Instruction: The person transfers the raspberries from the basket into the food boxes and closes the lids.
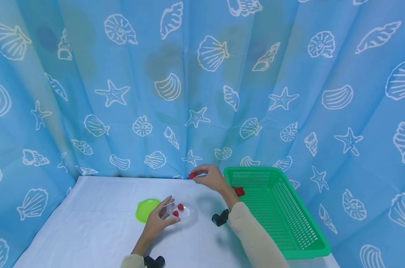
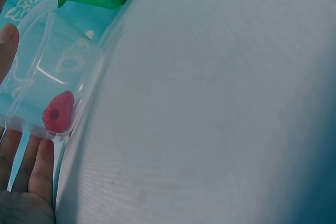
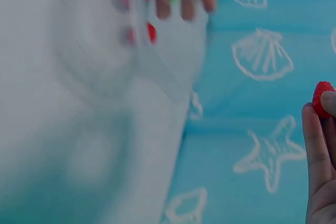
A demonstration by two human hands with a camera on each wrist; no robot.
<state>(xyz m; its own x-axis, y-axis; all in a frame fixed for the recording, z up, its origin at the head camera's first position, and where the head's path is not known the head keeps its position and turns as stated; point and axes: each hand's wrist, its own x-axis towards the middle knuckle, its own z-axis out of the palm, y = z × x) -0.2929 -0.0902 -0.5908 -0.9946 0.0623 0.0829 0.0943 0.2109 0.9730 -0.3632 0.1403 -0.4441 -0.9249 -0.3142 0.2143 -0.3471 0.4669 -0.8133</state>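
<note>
My left hand (image 1: 157,222) holds a clear plastic tub (image 1: 190,217) from its left side, thumb and fingers spread around it. Inside the tub lie two red raspberries, one farther back (image 1: 180,207) and one nearer my thumb (image 1: 176,213). In the left wrist view, raspberry red (image 2: 59,113) shows through the clear wall. Beyond the tub, up near the curtain, my right hand (image 1: 213,179) pinches another raspberry (image 3: 323,99) between thumb and fingertips. A round lime-green lid (image 1: 144,211) lies on the table, left of the tub and partly behind my left hand.
To the right stands a green slotted basket (image 1: 297,199) with several raspberries (image 1: 238,191) at its left side, partly hidden by my right wrist. A white cloth (image 1: 88,219) covers the table. The blue shell-print curtain (image 1: 195,93) hangs along the back.
</note>
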